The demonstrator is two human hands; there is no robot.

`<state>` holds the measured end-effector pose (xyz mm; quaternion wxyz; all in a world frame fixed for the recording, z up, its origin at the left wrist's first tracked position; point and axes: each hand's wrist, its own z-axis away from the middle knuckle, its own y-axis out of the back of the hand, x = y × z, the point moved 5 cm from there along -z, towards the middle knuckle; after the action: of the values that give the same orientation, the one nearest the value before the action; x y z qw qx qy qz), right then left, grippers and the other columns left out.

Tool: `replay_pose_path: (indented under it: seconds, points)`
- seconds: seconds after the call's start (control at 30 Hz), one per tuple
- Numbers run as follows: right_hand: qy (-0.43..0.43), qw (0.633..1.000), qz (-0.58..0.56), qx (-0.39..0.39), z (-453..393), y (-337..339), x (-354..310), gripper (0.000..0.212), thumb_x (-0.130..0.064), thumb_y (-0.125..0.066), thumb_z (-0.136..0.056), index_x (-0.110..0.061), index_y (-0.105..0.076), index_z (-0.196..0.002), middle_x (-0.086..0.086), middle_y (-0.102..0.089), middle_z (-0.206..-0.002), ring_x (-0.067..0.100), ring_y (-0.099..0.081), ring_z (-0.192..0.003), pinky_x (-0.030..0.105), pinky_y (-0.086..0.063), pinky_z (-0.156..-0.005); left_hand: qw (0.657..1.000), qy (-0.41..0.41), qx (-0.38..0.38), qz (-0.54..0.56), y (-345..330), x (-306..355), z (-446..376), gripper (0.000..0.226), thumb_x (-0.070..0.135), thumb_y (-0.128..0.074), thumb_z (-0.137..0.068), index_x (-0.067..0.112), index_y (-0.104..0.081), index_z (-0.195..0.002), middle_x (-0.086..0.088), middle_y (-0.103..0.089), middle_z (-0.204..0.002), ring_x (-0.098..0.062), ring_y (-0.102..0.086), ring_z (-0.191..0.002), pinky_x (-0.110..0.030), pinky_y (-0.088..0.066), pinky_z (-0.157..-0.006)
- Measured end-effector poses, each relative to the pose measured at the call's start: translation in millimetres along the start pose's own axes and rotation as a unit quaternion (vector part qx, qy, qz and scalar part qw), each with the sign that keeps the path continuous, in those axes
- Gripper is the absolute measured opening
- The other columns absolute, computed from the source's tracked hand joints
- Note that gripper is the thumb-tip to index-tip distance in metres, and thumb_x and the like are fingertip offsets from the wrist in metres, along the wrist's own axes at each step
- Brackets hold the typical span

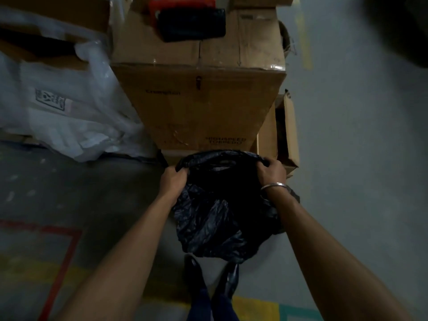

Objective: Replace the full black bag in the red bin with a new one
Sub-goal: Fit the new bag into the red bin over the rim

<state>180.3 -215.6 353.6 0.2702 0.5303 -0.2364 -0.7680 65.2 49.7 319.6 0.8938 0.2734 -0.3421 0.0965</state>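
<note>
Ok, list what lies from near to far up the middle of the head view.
Shoes → black bag held by left hand and right hand → large cardboard box → folded black bag on top.

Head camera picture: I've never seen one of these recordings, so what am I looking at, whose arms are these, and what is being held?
There is no machine here. A person wears a wide-angle camera on the head, looking forward and down, so the two bare arms reaching in from the bottom are the wearer's own. The left hand and the right hand, with a metal bangle on its wrist, each have a grip on the top edge of a black bag, one at each side of its mouth. The bag hangs in front of the person's shoes. Beyond it stands a large cardboard box, with clear plastic wrapping at left. On top of the boxes sits something red, possibly the bin, though blur makes that uncertain.
</note>
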Motion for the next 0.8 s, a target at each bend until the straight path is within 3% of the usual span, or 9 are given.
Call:
replay_pose_path:
  seconds: [0.07,0.17,0.3,0.4,0.5,0.67,0.8]
  points:
    - [0.000,1.000,0.016,0.000,-7,-10,11,0.028,-0.024,-0.056,-0.090,-0.006,-0.071,-0.105,0.019,-0.071,-0.102,0.035,-0.064,-0.096,0.038,-0.050,-0.081,1.000,0.000,-0.001,-0.015,-6,-9,-13,0.027,0.041,-0.049,-0.091,0.019,-0.065,-0.089,-0.004,-0.066,-0.092,-0.023,-0.059,-0.076,-0.033,-0.042,-0.068]
    - [0.005,0.999,0.029,-0.018,-17,-28,29,0.027,-0.023,-0.055,-0.090,-0.004,-0.070,-0.101,0.021,-0.070,-0.101,0.037,-0.063,-0.096,0.038,-0.049,-0.079,1.000,0.012,-0.010,-0.027,-19,-26,-33,0.038,0.046,-0.051,-0.086,0.016,-0.066,-0.103,-0.006,-0.067,-0.100,-0.026,-0.064,-0.085,-0.036,-0.051,-0.072]
    - [-0.013,0.998,0.043,-0.044,-34,-60,66,0.027,-0.027,-0.053,-0.090,-0.004,-0.067,-0.089,0.019,-0.069,-0.088,0.036,-0.064,-0.086,0.038,-0.046,-0.067,0.999,0.016,-0.004,-0.040,-41,-51,-61,0.045,0.043,-0.051,-0.091,0.011,-0.061,-0.122,-0.009,-0.063,-0.114,-0.028,-0.060,-0.096,-0.033,-0.048,-0.076]
    - [-0.035,0.996,0.053,-0.056,-43,-83,89,0.026,-0.028,-0.054,-0.091,-0.005,-0.067,-0.093,0.018,-0.069,-0.092,0.035,-0.063,-0.086,0.034,-0.039,-0.065,0.999,0.035,-0.001,-0.040,-57,-70,-79,0.045,0.041,-0.051,-0.093,0.010,-0.060,-0.123,-0.009,-0.062,-0.119,-0.030,-0.060,-0.103,-0.030,-0.044,-0.075]
    - [-0.043,0.996,0.063,-0.052,-52,-103,110,0.030,-0.032,-0.055,-0.087,-0.005,-0.066,-0.096,0.020,-0.066,-0.097,0.038,-0.062,-0.089,0.032,-0.040,-0.067,0.998,0.048,0.013,-0.038,-70,-86,-92,0.048,0.038,-0.051,-0.095,0.009,-0.052,-0.134,-0.005,-0.055,-0.127,-0.028,-0.054,-0.116,-0.031,-0.044,-0.087]
    - [-0.058,0.995,0.074,-0.022,-60,-126,135,0.039,-0.037,-0.056,-0.089,-0.006,-0.057,-0.111,0.019,-0.051,-0.115,0.038,-0.055,-0.094,0.034,-0.040,-0.077,0.993,-0.009,0.039,-0.114,-78,-109,-110,0.041,0.041,-0.056,-0.089,0.017,-0.062,-0.123,-0.008,-0.065,-0.119,-0.031,-0.061,-0.108,-0.040,-0.051,-0.092]
    - [-0.014,0.997,0.078,-0.027,-65,-151,157,0.023,-0.030,-0.052,-0.091,-0.007,-0.053,-0.092,0.021,-0.057,-0.101,0.037,-0.056,-0.089,0.032,-0.033,-0.070,0.981,-0.041,0.080,-0.174,-90,-135,-120,0.034,0.035,-0.059,-0.090,0.020,-0.061,-0.121,-0.011,-0.067,-0.117,-0.033,-0.062,-0.106,-0.038,-0.051,-0.087]
